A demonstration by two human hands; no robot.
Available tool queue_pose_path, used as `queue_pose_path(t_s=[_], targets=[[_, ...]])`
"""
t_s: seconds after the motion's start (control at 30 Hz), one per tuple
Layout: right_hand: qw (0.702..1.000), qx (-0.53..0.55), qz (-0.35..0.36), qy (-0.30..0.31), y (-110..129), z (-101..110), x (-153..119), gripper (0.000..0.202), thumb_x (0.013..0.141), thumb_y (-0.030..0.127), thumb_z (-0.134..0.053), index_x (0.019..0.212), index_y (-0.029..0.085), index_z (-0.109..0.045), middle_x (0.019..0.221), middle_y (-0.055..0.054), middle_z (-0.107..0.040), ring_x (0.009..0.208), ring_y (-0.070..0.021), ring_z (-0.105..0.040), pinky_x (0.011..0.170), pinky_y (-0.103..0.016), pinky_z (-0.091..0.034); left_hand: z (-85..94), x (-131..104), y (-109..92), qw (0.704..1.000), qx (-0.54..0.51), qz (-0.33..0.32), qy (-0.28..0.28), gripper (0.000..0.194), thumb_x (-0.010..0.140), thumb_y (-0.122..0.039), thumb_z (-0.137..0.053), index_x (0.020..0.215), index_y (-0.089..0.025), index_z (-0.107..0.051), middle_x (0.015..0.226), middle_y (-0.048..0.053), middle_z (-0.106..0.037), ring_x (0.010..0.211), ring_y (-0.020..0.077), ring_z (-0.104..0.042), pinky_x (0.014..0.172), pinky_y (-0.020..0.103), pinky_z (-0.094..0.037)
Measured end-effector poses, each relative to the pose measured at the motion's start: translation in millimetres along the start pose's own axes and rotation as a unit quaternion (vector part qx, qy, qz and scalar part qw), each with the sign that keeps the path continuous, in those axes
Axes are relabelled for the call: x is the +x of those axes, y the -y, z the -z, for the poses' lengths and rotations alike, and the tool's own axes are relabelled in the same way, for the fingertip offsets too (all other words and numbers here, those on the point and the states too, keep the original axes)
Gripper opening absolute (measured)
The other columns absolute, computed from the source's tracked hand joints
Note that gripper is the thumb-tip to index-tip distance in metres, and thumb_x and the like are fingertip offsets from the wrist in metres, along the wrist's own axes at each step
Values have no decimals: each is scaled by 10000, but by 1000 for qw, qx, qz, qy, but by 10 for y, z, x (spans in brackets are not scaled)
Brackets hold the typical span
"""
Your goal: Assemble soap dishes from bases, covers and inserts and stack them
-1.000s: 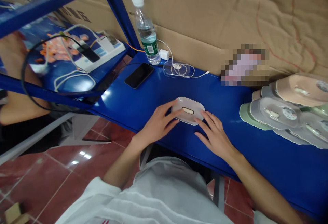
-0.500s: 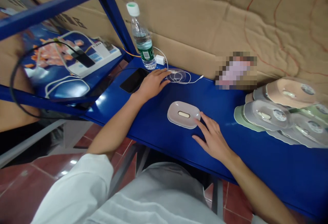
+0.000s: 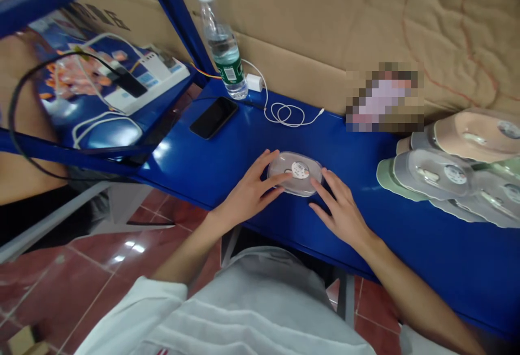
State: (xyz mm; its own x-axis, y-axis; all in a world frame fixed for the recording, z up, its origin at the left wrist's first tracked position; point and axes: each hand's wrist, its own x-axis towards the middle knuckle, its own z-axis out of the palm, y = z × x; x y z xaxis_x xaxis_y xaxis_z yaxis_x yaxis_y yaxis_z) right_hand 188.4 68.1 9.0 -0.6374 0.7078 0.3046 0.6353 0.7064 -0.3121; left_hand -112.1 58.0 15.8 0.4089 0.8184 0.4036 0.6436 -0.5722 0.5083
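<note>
On the blue table in front of me lies a small oval plastic soap dish with a clear lid (image 3: 286, 186) on top, marked by a round white label (image 3: 301, 170). My left hand (image 3: 255, 187) is at its left end, fingers spread, one finger reaching across the lid towards the label. My right hand (image 3: 341, 206) rests at the right end, its fingers apart and the fingertips touching the rim. Both hands are open. The inside of the dish is hard to make out under the lid.
Stacked lidded dishes (image 3: 441, 176) in grey, green and peach stand at the right. Behind lie a black phone (image 3: 214, 117), a water bottle (image 3: 227, 54) and a coiled white cable (image 3: 288, 115). A power strip (image 3: 134, 97) sits left, beyond the blue frame (image 3: 174, 16).
My left hand has come from the cable back to the dish, bringing the clear lid, which now covers the dish. My right hand stays at the right end.
</note>
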Motion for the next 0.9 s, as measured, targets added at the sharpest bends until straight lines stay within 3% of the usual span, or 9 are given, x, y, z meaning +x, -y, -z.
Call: queue_pose_path(t_s=[0.07, 0.23, 0.43, 0.67, 0.8, 0.9], targets=[[1000, -1, 10, 4, 2, -3, 0, 800, 1074, 286, -589, 1739, 381, -154, 1776, -124, -291, 1608, -365, -377, 1223, -620, -484, 5, -1, 24, 999, -30, 30, -1, 439, 1061, -263, -643, 1496, -315, -605, 1753, 133, -352, 1613, 337, -406, 1245, 595, -485], [999, -7, 33, 1, 13, -16, -23, 801, 1074, 284, -591, 1737, 395, -155, 1786, -108, -270, 1615, -365, -364, 1225, -619, -484, -40, -79, -28, 995, -77, 49, -46, 358, 1061, -296, -650, 1419, -299, -658, 1676, 143, -459, 1543, 301, -514, 1207, 530, -539], [999, 3, 39, -17, 8, -4, -24, 799, 1068, 274, -594, 1732, 409, -172, 1772, -92, -310, 1610, -364, -373, 1235, -628, -480, -85, -129, -68, 995, -64, 65, -49, 404, 1075, -322, -625, 1476, -276, -594, 1640, 171, -502, 1497, 301, -564, 1193, 551, -545], [998, -30, 43, -46, 13, 25, -32, 720, 1045, 265, -649, 1685, 391, -344, 1637, -117, -512, 1531, -356, -489, 1171, -587, -538, -87, -135, -60, 994, -71, 39, -68, 374, 1037, -275, -692, 1407, -266, -639, 1620, 175, -500, 1476, 295, -578, 1122, 488, -605], [998, -25, 38, -48, 3, 46, -39, 648, 1053, 281, -631, 1653, 377, -406, 1615, -106, -539, 1509, -350, -518, 1170, -577, -539, -127, -157, -41, 996, -55, 26, -67, 429, 1007, -294, -738, 1424, -290, -633, 1565, 167, -535, 1341, 276, -669, 1038, 468, -654], [998, -24, 35, -52, -9, 45, -45, 669, 1046, 279, -642, 1657, 386, -390, 1600, -107, -544, 1497, -354, -527, 1168, -584, -543, -151, -166, -37, 998, -19, 19, -63, 458, 1013, -291, -728, 1455, -305, -609, 1571, 165, -531, 1362, 289, -656, 1053, 486, -649]])
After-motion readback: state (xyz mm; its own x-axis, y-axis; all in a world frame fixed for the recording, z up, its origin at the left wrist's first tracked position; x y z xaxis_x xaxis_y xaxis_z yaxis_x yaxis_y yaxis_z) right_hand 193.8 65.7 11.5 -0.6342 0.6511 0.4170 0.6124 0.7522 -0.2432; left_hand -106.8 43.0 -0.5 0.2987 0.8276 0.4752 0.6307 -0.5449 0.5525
